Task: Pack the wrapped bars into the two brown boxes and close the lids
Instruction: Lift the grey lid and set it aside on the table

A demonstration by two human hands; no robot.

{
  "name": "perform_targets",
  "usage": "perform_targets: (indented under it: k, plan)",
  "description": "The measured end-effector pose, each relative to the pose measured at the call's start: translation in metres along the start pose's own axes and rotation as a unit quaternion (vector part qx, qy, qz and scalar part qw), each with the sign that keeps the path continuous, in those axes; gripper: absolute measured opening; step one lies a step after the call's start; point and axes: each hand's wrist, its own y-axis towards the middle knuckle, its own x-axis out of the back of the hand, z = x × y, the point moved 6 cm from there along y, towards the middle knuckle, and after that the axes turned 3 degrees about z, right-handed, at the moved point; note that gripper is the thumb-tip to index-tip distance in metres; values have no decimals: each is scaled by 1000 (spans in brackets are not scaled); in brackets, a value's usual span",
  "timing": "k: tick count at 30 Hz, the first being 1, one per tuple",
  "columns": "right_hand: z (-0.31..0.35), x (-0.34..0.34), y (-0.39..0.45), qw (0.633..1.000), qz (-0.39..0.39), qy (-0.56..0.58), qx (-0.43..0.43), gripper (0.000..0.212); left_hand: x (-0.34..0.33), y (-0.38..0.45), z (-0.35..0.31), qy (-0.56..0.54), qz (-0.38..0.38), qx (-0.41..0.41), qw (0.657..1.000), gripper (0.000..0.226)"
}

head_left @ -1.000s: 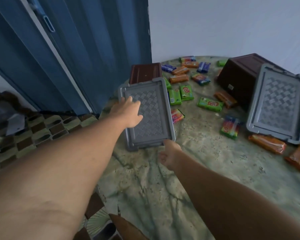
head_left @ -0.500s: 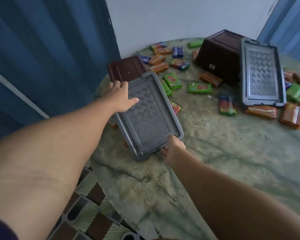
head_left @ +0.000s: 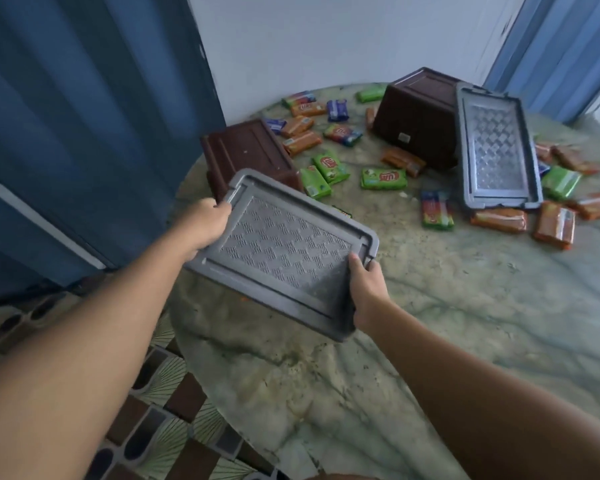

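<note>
The left grip has its fingers curled over the far left corner of a grey rectangular plastic lid with a woven pattern, and the right grip pinches the near right edge of the same lid, with the thumb on top. So both grips hold the lid together, and it seems lifted and tilted above the round marbled green desk.

Just beyond the left grip, partly behind the lid, a dark brown plastic box lies tipped over on the desk, near its edge. Its opening is not visible from here. Further away from the right grip, to the far right, the second dark brown plastic box also lies on its side, and a second grey patterned lid leans against it.

Between and around the boxes the wrapped bars are scattered: green ones, orange ones and some blue ones. All of them lie loose on the desk.

I judge that the task is only at the beginning. No bar is seen packed, both boxes must first be put upright, then filled, and both lids closed after that.
</note>
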Motion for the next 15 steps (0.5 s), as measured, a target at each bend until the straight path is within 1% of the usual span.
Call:
perform_targets:
  k: [2,3,4,6,7,8,10,12,15]
  plan:
    - [9,21,9,998,-8,-56,41,36,-22,-21,7,-79,47,38,995,26]
    - [15,30,13,995,-3,-80,58,36,-32,-32,7,-111,61,50,991,29]
    - [20,38,16,991,3,-108,74,37,-43,-43,6,-142,66,59,986,37]
    - [28,55,23,983,21,-161,91,38,-64,-62,2,-178,39,83,980,62]
    - [31,63,28,979,31,-177,95,39,-75,-72,-1,-187,15,94,978,69]
    - [33,72,33,976,40,-192,97,40,-86,-81,-4,-188,-10,102,977,69]
    - [37,94,44,968,60,-222,105,44,-110,-98,-12,-192,-55,113,973,56]
    - [40,118,54,959,69,-249,118,49,-131,-115,-21,-191,-79,128,970,55]
    - [51,154,65,940,96,-299,130,50,-166,-147,-43,-164,-118,161,966,54]
